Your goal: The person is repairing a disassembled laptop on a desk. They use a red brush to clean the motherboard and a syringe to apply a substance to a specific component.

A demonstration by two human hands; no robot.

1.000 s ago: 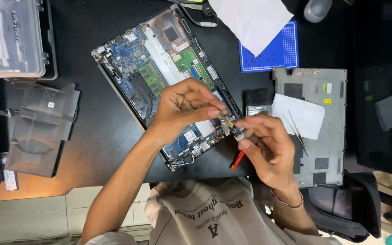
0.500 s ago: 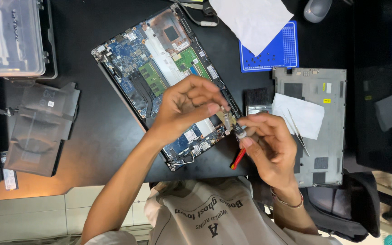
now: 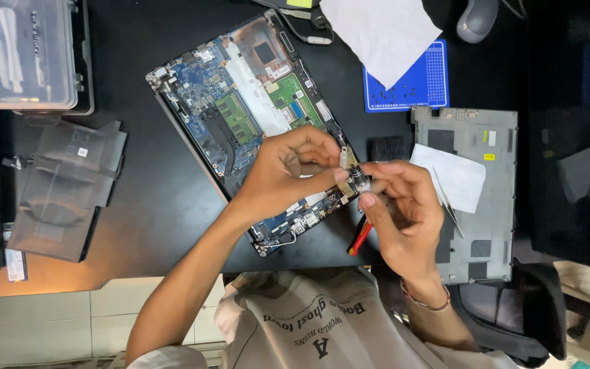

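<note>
Black work table (image 3: 172, 225), seen from the head camera, bearing an opened laptop chassis (image 3: 247, 116) laid diagonally, its blue and green circuit boards exposed. To the right lies the detached grey bottom cover (image 3: 493, 205), with a white tissue (image 3: 455, 178) on it; above it, a small blue mat (image 3: 418, 85) partly under a white paper sheet (image 3: 377, 34). At far left, a clear plastic case (image 3: 29, 55) and dark flat packs (image 3: 63, 191).

The left hand (image 3: 288, 171) rests over the near right corner of the chassis, fingers curled, thumb and fingertips closed around a small metallic hinge part (image 3: 348, 162) at the chassis edge. The right hand (image 3: 404, 212) meets it from the right, fingers pinched shut on a small dark cylindrical piece (image 3: 360, 183), just below and touching the hinge part. Below the right hand shows the red handle of a screwdriver (image 3: 359, 239); whether the hand holds it cannot be told.

Hazards, as judged: the cylindrical piece sits at the very fingertips, so a slip could drop it into the open boards or off the table edge. Sideways force from either hand could strain the hinge part or nearby connectors.
</note>
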